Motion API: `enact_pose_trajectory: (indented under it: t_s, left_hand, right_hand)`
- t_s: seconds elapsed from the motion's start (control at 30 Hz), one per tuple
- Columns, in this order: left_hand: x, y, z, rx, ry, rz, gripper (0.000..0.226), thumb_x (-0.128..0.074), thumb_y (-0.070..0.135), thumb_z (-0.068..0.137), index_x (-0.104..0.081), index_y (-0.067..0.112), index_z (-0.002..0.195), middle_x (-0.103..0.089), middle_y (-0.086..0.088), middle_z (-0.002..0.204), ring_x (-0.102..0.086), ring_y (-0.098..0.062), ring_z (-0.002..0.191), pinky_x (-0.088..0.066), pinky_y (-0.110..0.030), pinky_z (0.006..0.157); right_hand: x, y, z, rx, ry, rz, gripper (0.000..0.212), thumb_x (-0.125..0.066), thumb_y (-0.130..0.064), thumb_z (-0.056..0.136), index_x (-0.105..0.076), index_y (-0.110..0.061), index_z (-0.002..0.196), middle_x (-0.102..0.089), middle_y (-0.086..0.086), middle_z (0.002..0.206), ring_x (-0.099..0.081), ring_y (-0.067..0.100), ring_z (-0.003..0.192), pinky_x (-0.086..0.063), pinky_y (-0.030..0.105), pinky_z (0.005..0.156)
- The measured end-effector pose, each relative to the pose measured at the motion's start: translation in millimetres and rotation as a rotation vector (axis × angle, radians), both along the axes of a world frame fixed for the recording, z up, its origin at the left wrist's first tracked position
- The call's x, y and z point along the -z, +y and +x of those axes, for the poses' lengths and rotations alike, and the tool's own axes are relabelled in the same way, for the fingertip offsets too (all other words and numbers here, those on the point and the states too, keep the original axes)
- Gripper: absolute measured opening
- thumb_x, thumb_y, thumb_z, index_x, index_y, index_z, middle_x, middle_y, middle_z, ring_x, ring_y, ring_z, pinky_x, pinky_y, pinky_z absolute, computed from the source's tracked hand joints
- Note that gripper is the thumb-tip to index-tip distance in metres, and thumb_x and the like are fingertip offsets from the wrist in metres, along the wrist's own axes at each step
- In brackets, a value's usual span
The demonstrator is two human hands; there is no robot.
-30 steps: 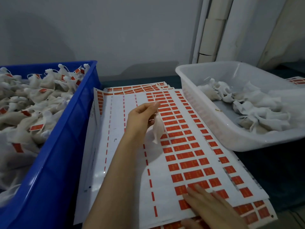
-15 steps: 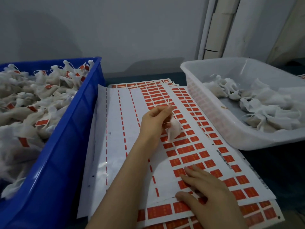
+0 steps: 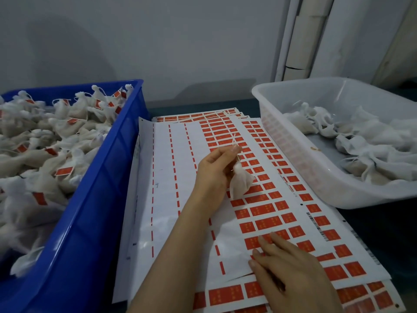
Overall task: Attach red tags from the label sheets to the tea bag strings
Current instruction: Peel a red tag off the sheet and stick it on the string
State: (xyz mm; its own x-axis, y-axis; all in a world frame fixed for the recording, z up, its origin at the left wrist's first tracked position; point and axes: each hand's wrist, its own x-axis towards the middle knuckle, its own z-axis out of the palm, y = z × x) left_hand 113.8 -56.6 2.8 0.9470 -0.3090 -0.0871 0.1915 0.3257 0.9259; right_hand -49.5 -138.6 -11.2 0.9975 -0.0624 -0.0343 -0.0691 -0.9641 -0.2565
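So, left hand (image 3: 214, 170) fingers are pinching the string (image 3: 233, 137), tea bag (image 3: 240, 182) dangling over the label sheet (image 3: 162, 177). Right hand (image 3: 291, 267) lies near, fingers relaxed, touching red tags (image 3: 262, 210).

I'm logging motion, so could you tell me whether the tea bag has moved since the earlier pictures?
Yes: against the sheet, the tea bag has come slightly nearer and rightward, over the red tags.

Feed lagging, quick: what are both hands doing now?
Left hand: pinching the string of a tea bag.
Right hand: open, flat on the label sheet.
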Motion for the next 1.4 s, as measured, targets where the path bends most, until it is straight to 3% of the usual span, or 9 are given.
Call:
enact_pose_trajectory:
  t_s: [0.27, 0.4, 0.5, 0.6, 0.7, 0.83, 0.93, 1.2, 1.4]
  left_hand:
    - [1.7, 1.3, 2.1, 0.031, 0.013, -0.06, 0.014, -0.061, 0.027, 0.086, -0.067, 0.021, 0.097, -0.072, 0.0, 0.105, -0.07, -0.021, 0.095, -0.057, -0.038, 0.082]
    - [2.1, 1.0, 2.4, 0.038, 0.01, -0.062, 0.015, -0.062, 0.028, 0.084, -0.067, 0.021, 0.096, -0.072, 0.0, 0.105, -0.07, -0.021, 0.094, -0.057, -0.038, 0.083]
    - [1.8, 0.9, 1.9, 0.045, 0.01, -0.073, 0.023, -0.063, 0.032, 0.078, -0.066, 0.02, 0.098, -0.072, -0.001, 0.106, -0.07, -0.02, 0.093, -0.058, -0.035, 0.078]
    - [2.1, 1.4, 1.7, 0.049, 0.002, -0.071, 0.019, -0.061, 0.03, 0.084, -0.066, 0.02, 0.099, -0.072, -0.001, 0.106, -0.07, -0.021, 0.094, -0.057, -0.035, 0.079]
    - [1.7, 1.8, 1.5, 0.047, 0.01, -0.076, 0.018, -0.061, 0.029, 0.084, -0.066, 0.019, 0.099, -0.072, -0.002, 0.107, -0.07, -0.021, 0.094, -0.057, -0.036, 0.08]
    - [1.3, 0.8, 2.2, 0.05, 0.026, -0.082, 0.015, -0.06, 0.027, 0.087, -0.066, 0.019, 0.099, -0.072, -0.002, 0.106, -0.07, -0.022, 0.094, -0.057, -0.036, 0.079]
    - [1.3, 0.8, 2.3, 0.048, 0.028, -0.078, 0.015, -0.06, 0.027, 0.087, -0.066, 0.019, 0.099, -0.072, -0.002, 0.106, -0.07, -0.022, 0.095, -0.057, -0.038, 0.082]
    - [0.9, 0.4, 1.2, 0.058, 0.019, -0.075, 0.017, -0.06, 0.028, 0.086, -0.065, 0.019, 0.1, -0.071, -0.001, 0.108, -0.07, -0.021, 0.095, -0.057, -0.037, 0.082]
    - [1.2, 0.7, -0.6, 0.056, 0.009, -0.052, 0.02, -0.057, 0.03, 0.088, -0.063, 0.019, 0.103, -0.07, -0.001, 0.112, -0.069, -0.02, 0.097, -0.057, -0.034, 0.08]
  right_hand:
    - [-0.2, -2.2, -6.1, -0.064, -0.144, 0.011, 0.079, -0.003, -0.05, 0.096, -0.074, -0.032, 0.067, -0.072, -0.014, 0.088, -0.069, 0.009, 0.085, -0.054, 0.037, 0.07]
    - [1.4, -7.9, 3.7, -0.087, 0.21, -0.026, 0.084, 0.002, -0.08, 0.068, -0.036, -0.046, 0.135, -0.01, -0.031, 0.144, -0.01, -0.003, 0.139, -0.009, 0.036, 0.114]
    - [8.5, -16.0, 3.5, -0.092, 0.286, -0.017, 0.103, 0.018, -0.086, 0.054, -0.028, -0.048, 0.138, 0.005, -0.038, 0.137, 0.012, -0.01, 0.13, 0.005, 0.026, 0.111]
    - [6.5, -10.3, -0.2, -0.071, 0.238, 0.009, 0.078, 0.003, -0.08, 0.073, -0.034, -0.049, 0.135, -0.002, -0.039, 0.14, 0.009, -0.01, 0.133, 0.007, 0.023, 0.108]
    - [6.8, -9.0, -0.2, -0.097, 0.262, -0.049, 0.118, 0.036, -0.08, 0.042, -0.034, -0.053, 0.133, 0.004, -0.043, 0.128, 0.014, -0.014, 0.124, 0.01, 0.019, 0.102]
    - [2.4, -2.8, -5.6, -0.082, 0.154, 0.023, 0.052, -0.011, -0.063, 0.09, -0.046, -0.05, 0.126, -0.01, -0.04, 0.132, -0.008, -0.008, 0.136, 0.0, 0.026, 0.109]
    - [-11.8, -2.1, -5.6, -0.032, 0.104, 0.067, 0.068, -0.006, -0.055, 0.094, -0.072, -0.041, 0.086, -0.056, -0.028, 0.114, -0.055, -0.003, 0.11, -0.037, 0.036, 0.095]
    - [-6.8, -11.3, -7.6, -0.035, 0.188, 0.158, 0.072, -0.018, -0.079, 0.073, -0.015, -0.049, 0.138, 0.009, -0.038, 0.12, 0.006, -0.017, 0.117, -0.001, 0.025, 0.112]
    - [-2.8, -6.3, -13.4, 0.034, 0.163, 0.18, 0.049, -0.031, -0.063, 0.087, -0.03, -0.05, 0.135, -0.003, -0.043, 0.13, 0.008, -0.019, 0.12, 0.007, 0.015, 0.101]
